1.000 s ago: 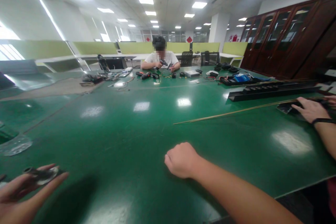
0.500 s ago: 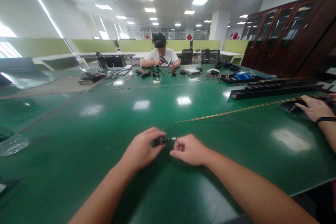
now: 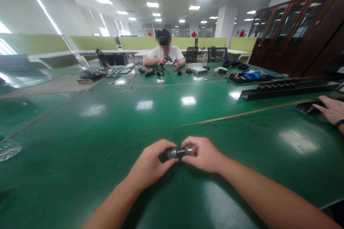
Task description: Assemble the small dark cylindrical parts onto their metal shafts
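Observation:
A dark cylindrical part (image 3: 173, 153) with a shiny metal collar and a thin bright shaft lies crosswise between my hands, just over the green tabletop. My left hand (image 3: 152, 161) wraps its thumb and fingers round the thick left end, hiding part of it. Around the shaft end curls my right hand (image 3: 204, 154), thumb below and forefinger above. Its inner fingers close about the bright tip, where motion blur hides the exact contact.
Thin brass-coloured rods (image 3: 228, 116) stretch rightward past a co-worker's hand (image 3: 331, 109). Behind them lies a long black channel (image 3: 255, 94). Across the green table (image 3: 113, 128), another person (image 3: 165, 52) holds a power drill (image 3: 168, 58), with tools and a blue-filled tray (image 3: 236, 78) nearby.
Both hands have shifted slightly right and lower in view with the part. My right hand's thumb and forefinger now reach further along the shaft, towards my left hand. The co-worker's hand appears further right.

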Tool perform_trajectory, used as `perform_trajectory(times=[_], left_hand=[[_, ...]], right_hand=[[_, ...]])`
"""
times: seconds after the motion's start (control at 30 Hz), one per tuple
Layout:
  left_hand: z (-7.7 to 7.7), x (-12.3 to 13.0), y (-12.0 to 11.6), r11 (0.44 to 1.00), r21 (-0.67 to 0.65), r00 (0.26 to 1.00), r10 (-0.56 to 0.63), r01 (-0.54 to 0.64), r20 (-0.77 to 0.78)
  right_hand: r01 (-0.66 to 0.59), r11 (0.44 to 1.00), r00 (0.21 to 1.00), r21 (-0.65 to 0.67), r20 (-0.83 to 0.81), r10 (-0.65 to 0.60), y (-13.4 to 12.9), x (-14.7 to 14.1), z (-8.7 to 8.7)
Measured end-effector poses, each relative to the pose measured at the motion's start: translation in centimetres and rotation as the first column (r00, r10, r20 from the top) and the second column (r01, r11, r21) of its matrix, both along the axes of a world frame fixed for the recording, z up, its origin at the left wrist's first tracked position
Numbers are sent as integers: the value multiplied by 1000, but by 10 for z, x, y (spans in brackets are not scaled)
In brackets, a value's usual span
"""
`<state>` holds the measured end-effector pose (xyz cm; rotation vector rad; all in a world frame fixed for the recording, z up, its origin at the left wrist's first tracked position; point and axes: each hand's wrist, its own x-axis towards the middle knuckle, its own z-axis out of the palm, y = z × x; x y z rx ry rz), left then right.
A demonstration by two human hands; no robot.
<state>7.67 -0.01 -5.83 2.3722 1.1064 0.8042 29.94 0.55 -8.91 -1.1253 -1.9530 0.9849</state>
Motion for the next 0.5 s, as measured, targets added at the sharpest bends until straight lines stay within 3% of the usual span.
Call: perform_trajectory(times=[0.23,0.5], left_hand=[[-3,3,0,999,-4,997,-51,51,50],[-2,7,-3,1000,-15,999,-8,9,52]], right_hand=[[-3,995,999,98,-35,6,-3,-1,6],[12,996,998,90,-56,-7,-1,-1,7]])
